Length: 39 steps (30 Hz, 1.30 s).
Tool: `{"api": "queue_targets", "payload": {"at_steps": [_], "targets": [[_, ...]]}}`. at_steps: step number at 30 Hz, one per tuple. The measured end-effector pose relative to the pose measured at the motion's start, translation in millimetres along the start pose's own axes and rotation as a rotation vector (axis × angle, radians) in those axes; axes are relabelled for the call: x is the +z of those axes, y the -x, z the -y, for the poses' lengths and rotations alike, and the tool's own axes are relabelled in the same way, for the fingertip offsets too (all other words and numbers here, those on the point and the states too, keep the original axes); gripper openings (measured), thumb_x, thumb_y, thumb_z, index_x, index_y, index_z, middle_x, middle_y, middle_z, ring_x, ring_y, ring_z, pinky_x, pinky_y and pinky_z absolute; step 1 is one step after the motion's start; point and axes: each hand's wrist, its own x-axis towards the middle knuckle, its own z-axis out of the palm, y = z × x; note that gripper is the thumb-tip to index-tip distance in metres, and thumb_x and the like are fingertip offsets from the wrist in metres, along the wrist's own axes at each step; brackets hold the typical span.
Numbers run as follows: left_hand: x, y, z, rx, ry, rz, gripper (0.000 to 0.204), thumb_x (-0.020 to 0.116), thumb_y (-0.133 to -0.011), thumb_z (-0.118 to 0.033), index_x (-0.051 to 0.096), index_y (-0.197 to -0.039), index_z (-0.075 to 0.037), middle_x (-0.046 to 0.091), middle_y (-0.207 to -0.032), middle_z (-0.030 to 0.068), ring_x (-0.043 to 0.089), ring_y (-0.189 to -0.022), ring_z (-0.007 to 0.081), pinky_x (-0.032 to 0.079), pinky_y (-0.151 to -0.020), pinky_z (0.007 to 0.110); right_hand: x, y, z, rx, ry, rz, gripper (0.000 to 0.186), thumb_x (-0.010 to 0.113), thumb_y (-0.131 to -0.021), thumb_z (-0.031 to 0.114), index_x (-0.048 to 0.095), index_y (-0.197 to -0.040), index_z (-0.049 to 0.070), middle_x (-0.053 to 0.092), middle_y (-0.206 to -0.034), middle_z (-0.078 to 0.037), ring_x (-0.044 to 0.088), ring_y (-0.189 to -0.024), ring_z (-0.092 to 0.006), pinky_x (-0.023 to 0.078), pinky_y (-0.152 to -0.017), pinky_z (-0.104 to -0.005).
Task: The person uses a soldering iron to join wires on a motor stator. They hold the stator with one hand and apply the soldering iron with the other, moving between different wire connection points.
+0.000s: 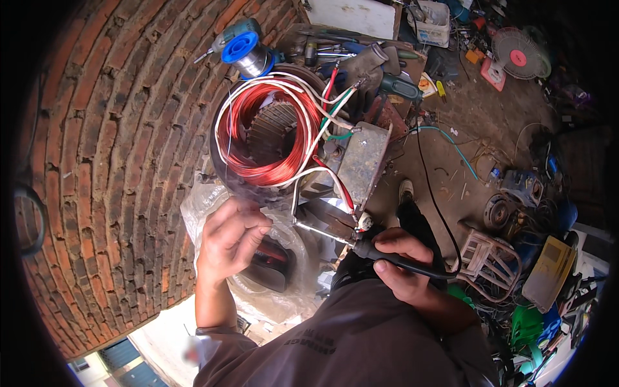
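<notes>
My right hand (403, 261) grips the black handle of a soldering iron (387, 257). Its metal shaft points left, and the tip meets the bent end of a white lead. My left hand (232, 235) is closed in a pinch just left of that tip. A thin strand of solder wire (227, 135) runs from a blue-flanged spool (248, 55) down toward these fingers; its end is hidden. Beyond both hands lies a motor stator (274, 129) wound with red copper wire (244, 158). White, red and green leads come off it beside a grey metal box (362, 158).
A brick wall (122, 155) rises on the left. Behind the stator are a drill (238, 32), a work glove (364, 68) and hand tools. Plastic sheeting (303, 258) lies below my left hand. The iron's black cord (433, 187) loops across the right; a fan (519, 55) stands far right.
</notes>
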Motion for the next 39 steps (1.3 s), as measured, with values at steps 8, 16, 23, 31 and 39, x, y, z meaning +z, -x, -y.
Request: {"api": "queue_targets", "payload": {"at_steps": [8,16,23,31,39], "targets": [[0.0,-2.1,-1.8,-0.012,-0.007,0.006,0.009,0.081,-0.086,-0.001,0.075,-0.094,-0.001,0.069,-0.096,0.0131,0.071,-0.08,0.0267,0.056,-0.069,0.035,0.7,0.1,-0.9,-0.01,-0.002,-0.009,0.036,0.073,-0.09,-0.01,0.065,-0.125,-0.006,0.066,-0.123,-0.02,0.067,-0.108,-0.0197,0.054,-0.092,-0.0321],[-0.5,-0.7,-1.3,-0.017,0.014,0.025,0.009,0.081,-0.086,0.0,0.075,-0.094,-0.001,0.07,-0.097,0.0141,0.071,-0.081,0.028,0.057,-0.071,0.036,0.7,0.2,0.6,0.008,-0.002,-0.003,0.034,0.073,-0.091,-0.009,0.065,-0.124,-0.006,0.066,-0.122,-0.02,0.066,-0.105,-0.0181,0.054,-0.089,-0.0312],[2.0,-2.8,-3.5,-0.007,-0.009,0.027,0.009,0.08,-0.087,0.0,0.075,-0.094,0.0,0.07,-0.097,0.0149,0.071,-0.082,0.0292,0.057,-0.071,0.036,-0.2,4.4,-4.8,0.039,-0.014,-0.024,0.032,0.073,-0.092,-0.007,0.065,-0.123,-0.006,0.067,-0.12,-0.018,0.065,-0.104,-0.0177,0.052,-0.091,-0.0317],[4.2,-3.1,-8.3,-0.041,0.009,0.017,0.008,0.08,-0.088,0.0,0.075,-0.094,0.0,0.07,-0.097,0.0146,0.071,-0.081,0.0278,0.057,-0.07,0.036,-1.3,7.2,-6.1,0.012,-0.02,-0.054,0.032,0.074,-0.093,-0.004,0.065,-0.124,-0.006,0.068,-0.12,-0.017,0.065,-0.104,-0.0173,0.051,-0.09,-0.0322],[7.9,-4.1,-7.4,0.0,-0.019,0.007,0.009,0.079,-0.088,0.001,0.075,-0.095,-0.001,0.07,-0.098,0.0148,0.072,-0.081,0.0283,0.057,-0.07,0.035,-2.8,8.7,-6.1,0.021,-0.057,-0.076,0.031,0.073,-0.094,-0.004,0.065,-0.124,-0.006,0.068,-0.121,-0.017,0.065,-0.105,-0.0176,0.051,-0.09,-0.0315]]}}
